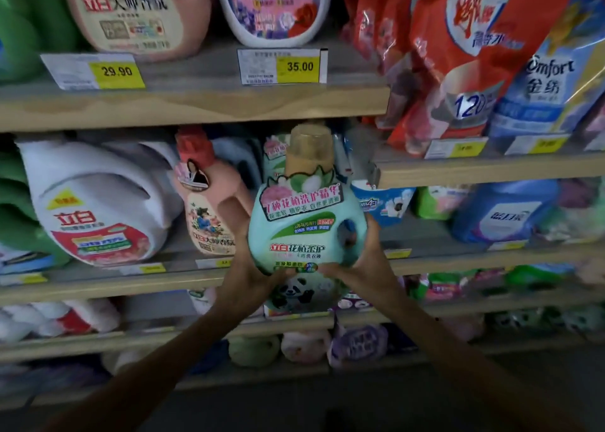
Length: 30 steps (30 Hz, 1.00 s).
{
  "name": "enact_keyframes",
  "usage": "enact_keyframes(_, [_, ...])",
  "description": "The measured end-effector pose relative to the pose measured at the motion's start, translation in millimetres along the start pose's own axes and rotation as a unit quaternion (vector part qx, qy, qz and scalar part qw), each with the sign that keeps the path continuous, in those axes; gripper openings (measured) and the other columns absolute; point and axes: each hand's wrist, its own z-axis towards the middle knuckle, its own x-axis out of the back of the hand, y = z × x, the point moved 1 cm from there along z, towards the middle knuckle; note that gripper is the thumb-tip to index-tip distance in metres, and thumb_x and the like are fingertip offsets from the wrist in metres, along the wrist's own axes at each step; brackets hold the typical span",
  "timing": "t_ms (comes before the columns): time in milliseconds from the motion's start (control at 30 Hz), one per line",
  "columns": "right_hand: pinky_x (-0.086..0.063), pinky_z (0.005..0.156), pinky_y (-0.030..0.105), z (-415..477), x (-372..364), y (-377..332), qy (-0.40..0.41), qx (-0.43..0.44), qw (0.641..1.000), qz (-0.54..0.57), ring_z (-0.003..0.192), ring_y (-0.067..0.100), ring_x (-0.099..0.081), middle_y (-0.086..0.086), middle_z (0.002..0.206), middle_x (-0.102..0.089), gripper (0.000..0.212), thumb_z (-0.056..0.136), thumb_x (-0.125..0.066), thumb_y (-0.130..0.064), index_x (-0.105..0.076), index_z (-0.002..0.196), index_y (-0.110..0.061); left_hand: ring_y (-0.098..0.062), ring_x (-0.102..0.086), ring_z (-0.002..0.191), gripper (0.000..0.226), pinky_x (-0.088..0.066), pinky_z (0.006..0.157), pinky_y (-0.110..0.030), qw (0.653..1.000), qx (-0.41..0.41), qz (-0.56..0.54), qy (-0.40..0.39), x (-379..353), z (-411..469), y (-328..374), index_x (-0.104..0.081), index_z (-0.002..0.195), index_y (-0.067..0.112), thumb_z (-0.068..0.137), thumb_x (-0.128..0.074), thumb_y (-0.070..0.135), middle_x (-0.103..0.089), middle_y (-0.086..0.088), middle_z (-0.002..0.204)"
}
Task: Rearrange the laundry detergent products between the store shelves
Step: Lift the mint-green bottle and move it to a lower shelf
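Both hands grasp mint-green detergent bottle at frame centre: left hand fingers clenched on lower left side, right hand on lower right, before wooden shelf.

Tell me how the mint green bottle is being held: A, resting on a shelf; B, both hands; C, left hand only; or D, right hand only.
B: the left hand and right hand both cup the bottle from below, off the shelves.
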Motion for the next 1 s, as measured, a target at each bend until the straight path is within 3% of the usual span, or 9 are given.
enact_keyframes(200, [-0.048,0.101,0.045,19,0,18,0.025,-0.021,0.999,-0.022,0.128,0.022,-0.049,0.002,0.136,-0.049,0.119,0.045,-0.083,-0.056,-0.021,0.141,-0.020,-0.008,-0.057,0.120,0.091,-0.054,0.089,-0.021,1.000,0.017,0.006,-0.003,-6,23,-27,-0.028,0.136,0.035,0.066,-0.083,0.016,-0.058,0.015,0.128])
enact_keyframes(300, [-0.047,0.103,0.046,33,2,19,0.044,-0.003,0.998,-0.043,0.129,0.022,-0.048,0.009,0.138,-0.048,0.115,0.052,-0.086,-0.045,-0.020,0.142,-0.019,-0.016,-0.057,0.120,0.089,-0.053,0.096,-0.037,1.000,0.013,0.003,0.007,-9,40,-34,-0.031,0.137,0.016,0.066,-0.084,0.024,-0.057,-0.006,0.129])
enact_keyframes(333, [-0.047,0.104,0.045,40,3,19,0.048,0.000,0.997,-0.053,0.129,0.021,-0.048,0.009,0.138,-0.048,0.112,0.054,-0.088,-0.038,-0.021,0.142,-0.019,-0.017,-0.057,0.120,0.086,-0.052,0.097,-0.038,1.000,0.012,0.007,0.015,-10,46,-35,-0.033,0.134,0.020,0.065,-0.084,0.025,-0.058,-0.009,0.127])
enact_keyframes(433, [-0.045,0.105,0.047,60,3,24,0.061,0.008,0.995,-0.077,0.131,0.023,-0.046,0.010,0.140,-0.047,0.110,0.056,-0.089,-0.026,-0.023,0.143,-0.011,-0.006,-0.058,0.114,0.074,-0.051,0.094,-0.023,0.998,0.000,0.041,0.041,-14,63,-37,-0.034,0.122,0.031,0.065,-0.082,0.024,-0.060,0.007,0.118])
enact_keyframes(533, [-0.045,0.105,0.044,75,-2,30,0.069,0.009,0.994,-0.086,0.131,0.021,-0.046,0.009,0.141,-0.045,0.108,0.056,-0.089,-0.024,-0.025,0.142,-0.012,0.001,-0.058,0.111,0.074,-0.049,0.090,-0.015,0.998,0.002,0.054,0.042,-16,77,-50,-0.038,0.126,0.012,0.067,-0.083,0.015,-0.056,0.022,0.115])
enact_keyframes(733, [-0.042,0.103,0.030,94,-2,51,0.078,-0.004,0.992,-0.099,0.127,0.012,-0.042,0.005,0.142,-0.044,0.112,0.055,-0.088,-0.027,-0.022,0.145,-0.020,-0.011,-0.057,0.117,0.080,-0.052,0.095,-0.026,0.997,0.017,0.053,0.045,-28,89,-70,-0.033,0.135,0.004,0.070,-0.081,0.006,-0.057,-0.003,0.126])
enact_keyframes(767, [-0.042,0.103,0.030,96,-1,53,0.079,-0.006,0.992,-0.096,0.128,0.013,-0.042,0.005,0.142,-0.043,0.111,0.056,-0.088,-0.028,-0.021,0.145,-0.020,-0.008,-0.056,0.117,0.080,-0.052,0.094,-0.022,0.997,0.015,0.051,0.050,-30,92,-70,-0.033,0.134,0.005,0.070,-0.080,0.004,-0.055,0.001,0.128])
enact_keyframes(867, [-0.043,0.105,0.035,101,-2,59,0.082,-0.010,0.992,-0.093,0.129,0.016,-0.043,0.005,0.142,-0.043,0.108,0.057,-0.086,-0.027,-0.022,0.144,-0.020,0.007,-0.051,0.114,0.082,-0.047,0.090,-0.010,0.997,0.015,0.053,0.061,-34,99,-72,-0.032,0.131,0.015,0.066,-0.080,-0.002,-0.045,0.039,0.118])
enact_keyframes(1000, [-0.045,0.105,0.041,103,-1,72,0.078,-0.014,0.992,-0.097,0.129,0.017,-0.044,0.005,0.139,-0.046,0.104,0.058,-0.087,-0.021,-0.026,0.142,-0.015,0.009,-0.051,0.113,0.091,-0.050,0.091,-0.014,0.996,0.052,0.047,0.058,-42,98,-84,-0.029,0.134,0.025,0.064,-0.080,-0.003,-0.049,0.036,0.115])
